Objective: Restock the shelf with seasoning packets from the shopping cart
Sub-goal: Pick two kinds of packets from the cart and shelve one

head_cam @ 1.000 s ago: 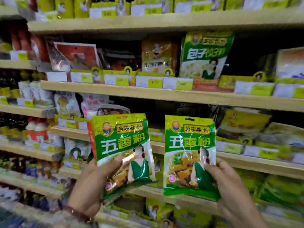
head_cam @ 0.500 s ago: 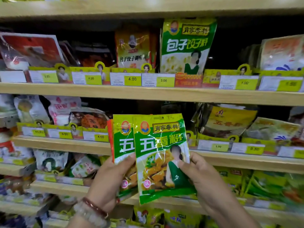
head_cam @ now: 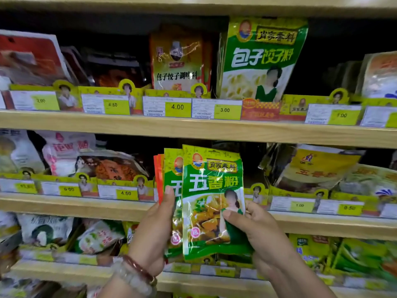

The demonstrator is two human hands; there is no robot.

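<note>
Green five-spice seasoning packets (head_cam: pixel 212 201): glossy, crinkled plastic film. Pale light-wood shelf boards (head_cam: pixel 193 131): matt, smooth finish. Yellow-and-white price labels (head_cam: pixel 167 106): paper behind glossy clear plastic strips

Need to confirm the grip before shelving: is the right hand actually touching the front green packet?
Touching. The head view shows the right hand with its thumb pressed on the front green packet, lower right, fingers behind its edge.

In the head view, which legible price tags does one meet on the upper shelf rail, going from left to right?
2.00 tag → 4.50 tag → 4.00 tag → 3.00 tag → 1.00 tag. One more tag at the right edge is cut off.
</note>
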